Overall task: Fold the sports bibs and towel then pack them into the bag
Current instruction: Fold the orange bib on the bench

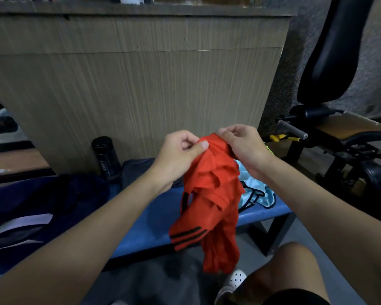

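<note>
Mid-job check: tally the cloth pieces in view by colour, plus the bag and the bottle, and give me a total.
red bib: 1, pinched by left hand and right hand
light blue cloth: 1
neon yellow cloth: 1, only a sliver shows
dark grey cloth: 1
navy bag: 1
black bottle: 1
Total: 6

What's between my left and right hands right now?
The bunched top of the red bib, pinched by the left hand and the right hand, seen in the head view.
</note>
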The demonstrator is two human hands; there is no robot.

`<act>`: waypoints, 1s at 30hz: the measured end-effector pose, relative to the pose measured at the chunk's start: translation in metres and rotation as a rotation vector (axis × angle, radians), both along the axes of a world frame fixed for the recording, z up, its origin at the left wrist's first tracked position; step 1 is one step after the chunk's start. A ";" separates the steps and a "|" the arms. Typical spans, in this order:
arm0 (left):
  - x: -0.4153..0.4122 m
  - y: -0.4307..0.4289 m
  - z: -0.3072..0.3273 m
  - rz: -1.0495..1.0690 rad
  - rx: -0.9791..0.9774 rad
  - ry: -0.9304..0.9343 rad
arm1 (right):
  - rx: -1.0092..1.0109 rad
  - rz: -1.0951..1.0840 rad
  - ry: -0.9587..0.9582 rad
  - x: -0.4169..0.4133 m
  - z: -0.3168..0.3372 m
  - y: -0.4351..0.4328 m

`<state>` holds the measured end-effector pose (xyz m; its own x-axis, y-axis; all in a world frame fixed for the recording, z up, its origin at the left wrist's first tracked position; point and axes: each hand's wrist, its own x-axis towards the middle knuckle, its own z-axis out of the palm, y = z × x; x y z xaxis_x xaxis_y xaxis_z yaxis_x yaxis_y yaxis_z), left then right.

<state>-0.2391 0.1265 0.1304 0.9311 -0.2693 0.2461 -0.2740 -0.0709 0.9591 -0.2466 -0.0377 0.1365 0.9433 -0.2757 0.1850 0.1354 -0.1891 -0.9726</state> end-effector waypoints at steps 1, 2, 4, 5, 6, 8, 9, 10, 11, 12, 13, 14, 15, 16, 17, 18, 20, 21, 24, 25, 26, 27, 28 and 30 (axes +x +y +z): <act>0.002 0.000 0.004 0.047 -0.051 0.015 | -0.040 0.006 -0.017 -0.003 0.001 0.000; 0.004 0.000 0.007 0.087 -0.086 0.029 | -0.073 0.031 -0.040 -0.007 0.001 0.000; 0.007 0.001 0.013 0.139 -0.116 0.054 | -0.062 0.162 -0.079 -0.018 0.000 -0.001; 0.008 0.001 0.015 0.151 -0.127 0.067 | -0.061 0.242 -0.066 -0.023 -0.003 -0.001; 0.009 0.001 0.016 0.158 -0.140 0.079 | -0.078 0.302 -0.047 -0.027 -0.006 -0.001; 0.010 0.000 0.018 0.177 -0.177 0.112 | -0.125 0.331 -0.049 -0.028 -0.015 -0.002; 0.010 0.000 0.018 0.190 -0.194 0.134 | -0.108 0.315 -0.070 -0.027 -0.017 -0.001; 0.010 0.001 0.017 0.202 -0.203 0.156 | -0.074 0.285 -0.084 -0.026 -0.017 0.000; 0.011 0.004 0.017 0.204 -0.209 0.179 | -0.028 0.258 -0.091 -0.026 -0.015 0.002; 0.012 0.007 0.016 0.191 -0.206 0.204 | 0.014 0.231 -0.100 -0.026 -0.012 0.005; 0.014 0.010 0.016 0.163 -0.184 0.229 | 0.047 0.209 -0.112 -0.026 -0.009 0.007; 0.016 0.014 0.016 0.132 -0.122 0.237 | 0.066 0.185 -0.123 -0.024 -0.006 0.008; 0.017 0.018 0.016 0.100 -0.024 0.220 | 0.079 0.163 -0.132 -0.022 -0.003 0.008; 0.017 0.022 0.016 0.061 0.084 0.181 | 0.081 0.148 -0.138 -0.021 0.000 0.009; 0.015 0.026 0.018 0.013 0.165 0.131 | 0.081 0.148 -0.140 -0.020 0.004 0.010; 0.012 0.028 0.020 -0.043 0.213 0.072 | 0.077 0.161 -0.138 -0.019 0.007 0.011; 0.003 0.029 0.022 -0.147 0.266 -0.069 | 0.058 0.190 -0.133 -0.019 0.012 0.015; 0.000 0.028 0.022 -0.171 0.284 -0.127 | 0.047 0.198 -0.129 -0.019 0.015 0.017; -0.003 0.025 0.019 -0.143 0.184 -0.137 | 0.046 0.221 -0.124 -0.018 0.018 0.023; -0.002 0.025 0.020 -0.124 0.155 -0.144 | 0.046 0.227 -0.126 -0.018 0.019 0.023; -0.001 0.025 0.019 -0.093 0.147 -0.158 | 0.042 0.236 -0.128 -0.018 0.018 0.022; 0.000 0.026 0.020 -0.056 0.129 -0.164 | 0.029 0.252 -0.121 -0.018 0.017 0.021; 0.003 0.027 0.021 -0.006 0.102 -0.162 | 0.007 0.274 -0.103 -0.019 0.015 0.018; 0.007 0.030 0.026 0.084 0.012 -0.119 | -0.068 0.334 -0.044 -0.021 0.007 0.013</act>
<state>-0.2323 0.1566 0.1561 0.9149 -0.1956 0.3533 -0.3784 -0.1098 0.9191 -0.2674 -0.0247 0.1432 0.9701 0.0618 0.2348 0.2424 -0.1917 -0.9511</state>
